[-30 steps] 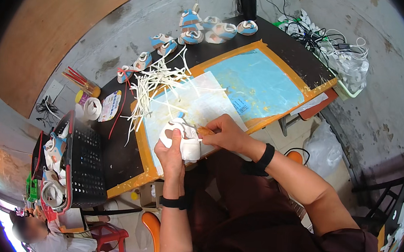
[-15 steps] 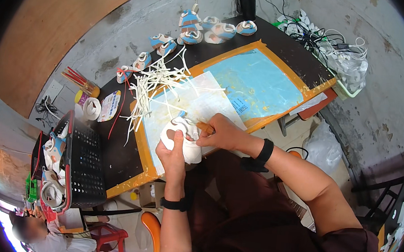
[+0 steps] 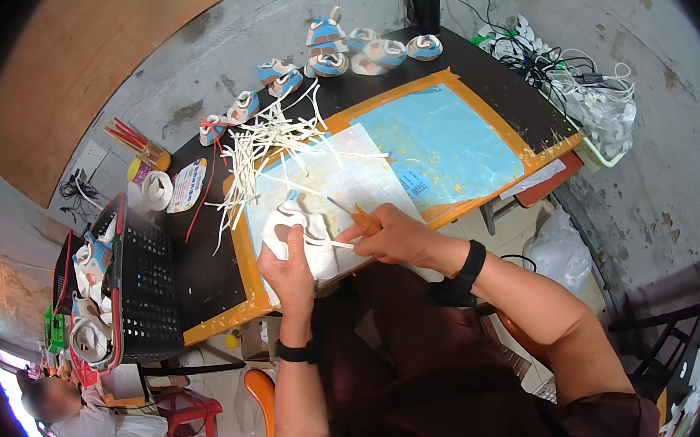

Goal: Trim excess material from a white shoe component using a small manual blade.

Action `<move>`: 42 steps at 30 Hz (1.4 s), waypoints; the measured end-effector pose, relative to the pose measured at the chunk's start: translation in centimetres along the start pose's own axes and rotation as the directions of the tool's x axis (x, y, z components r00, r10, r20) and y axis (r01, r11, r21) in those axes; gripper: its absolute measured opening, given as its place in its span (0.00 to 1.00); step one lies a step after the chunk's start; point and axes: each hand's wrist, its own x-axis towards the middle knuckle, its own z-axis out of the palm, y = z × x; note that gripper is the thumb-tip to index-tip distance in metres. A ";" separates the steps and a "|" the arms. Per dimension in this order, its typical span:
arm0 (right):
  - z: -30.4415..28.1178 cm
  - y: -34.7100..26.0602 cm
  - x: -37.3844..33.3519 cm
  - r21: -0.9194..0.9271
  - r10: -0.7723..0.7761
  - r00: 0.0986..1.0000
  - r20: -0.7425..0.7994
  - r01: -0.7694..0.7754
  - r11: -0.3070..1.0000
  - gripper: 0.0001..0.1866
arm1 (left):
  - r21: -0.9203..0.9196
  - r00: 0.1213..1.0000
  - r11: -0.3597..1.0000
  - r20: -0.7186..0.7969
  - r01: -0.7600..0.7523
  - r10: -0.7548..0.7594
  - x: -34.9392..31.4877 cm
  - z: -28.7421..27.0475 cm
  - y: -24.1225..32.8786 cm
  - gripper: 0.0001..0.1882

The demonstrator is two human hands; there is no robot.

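My left hand [image 3: 287, 273] grips a small white shoe upper [image 3: 323, 258] with a brown patch and a blue tab, its thumb pressed on the near side. In my right hand [image 3: 398, 238] is an awl [image 3: 363, 220] with a wooden handle, its thin metal tip pointing up and left, clear of the shoe. The same hand's fingers pinch the end of a white cord [image 3: 343, 244] that stretches from the shoe's opening. Under and beyond the shoe lies a white sheet [image 3: 371, 170]. A heap of loose white cords [image 3: 273, 141] sits just past it.
Several blue, white and brown shoe uppers [image 3: 326, 65] line the table's far edge. A black basket [image 3: 153, 284] of uppers stands at left, near a white roll [image 3: 157, 191] and a jar of red sticks [image 3: 156, 156]. A taped blue mat [image 3: 465, 137] covers the right side. Someone sits lower left.
My right hand has moved slightly right of the shoe, with the awl's tip now out of it and the cord drawn out between. My left hand and the shoe have shifted a little left.
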 end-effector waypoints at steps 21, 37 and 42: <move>0.6 1.8 2.8 -0.654 -0.478 0.872 -0.104 0.303 0.694 0.20 | -0.051 0.987 0.988 0.068 0.148 -0.144 0.3 -0.6 0.1 0.11; 0.9 1.0 2.4 -0.513 -0.329 0.935 -0.130 0.220 0.830 0.21 | -0.128 0.956 0.952 0.138 0.278 -0.260 0.6 -1.6 0.3 0.14; 0.8 0.9 2.2 -0.549 -0.338 0.927 -0.165 0.199 0.812 0.20 | -0.117 0.871 0.904 0.344 0.410 -0.351 0.7 -3.5 0.8 0.15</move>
